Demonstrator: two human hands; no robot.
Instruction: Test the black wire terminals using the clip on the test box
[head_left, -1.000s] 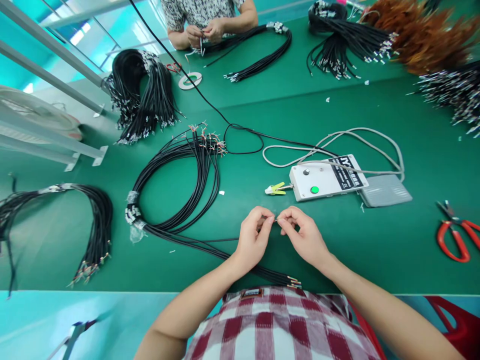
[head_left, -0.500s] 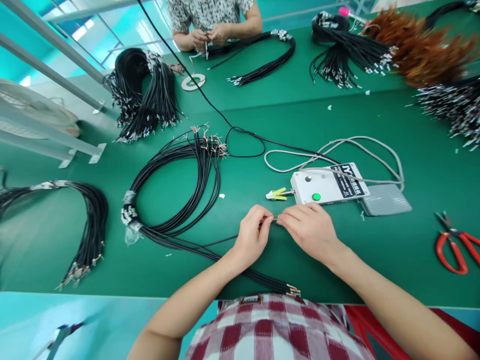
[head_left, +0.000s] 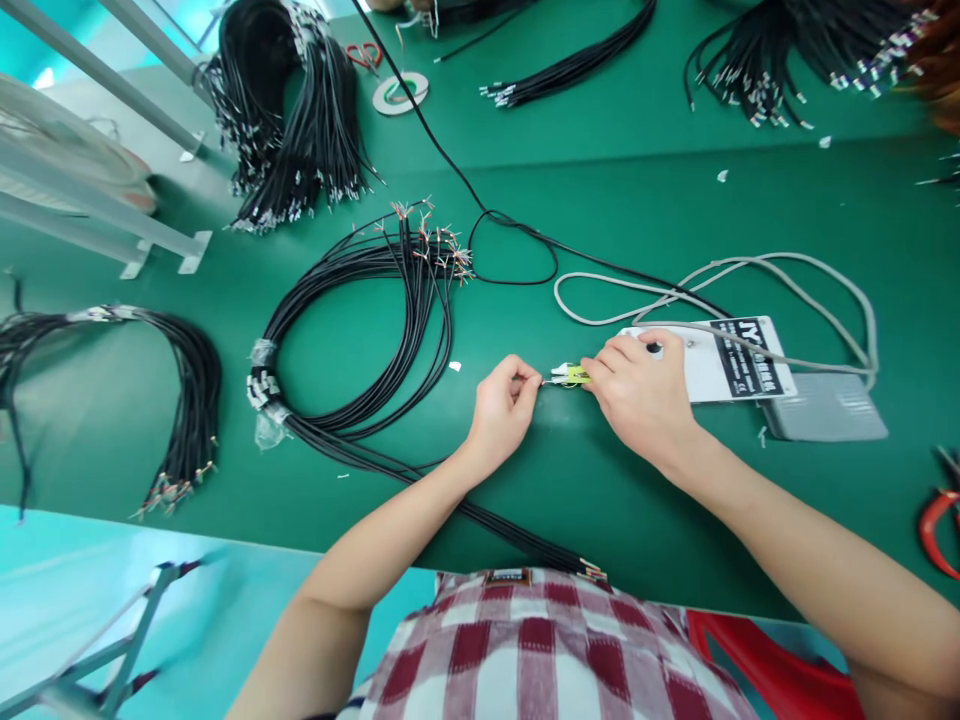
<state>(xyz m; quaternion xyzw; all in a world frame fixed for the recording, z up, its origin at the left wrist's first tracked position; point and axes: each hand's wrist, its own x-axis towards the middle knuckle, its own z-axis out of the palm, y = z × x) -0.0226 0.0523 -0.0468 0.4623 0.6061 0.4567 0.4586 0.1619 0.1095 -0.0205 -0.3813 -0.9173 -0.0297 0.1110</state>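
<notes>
Green matting [head_left: 570,190] covers our bench. Our left hand [head_left: 501,412] pinches a thin wire end [head_left: 546,383], while our right hand [head_left: 643,395], at its three o'clock, pinches the yellow clip [head_left: 572,374] of the white tester box [head_left: 739,362]. Black cable loops [head_left: 360,330] lie at nine o'clock, a grey pedal [head_left: 825,408] at three, and red scissors [head_left: 941,515] sit at the edge.

A green work table [head_left: 675,200] fills most of the view. At far left, grey metal frame rails [head_left: 112,90] cross a bright turquoise floor [head_left: 90,590] (glare from overhead light). A red chair [head_left: 780,680] stands at near right.
</notes>
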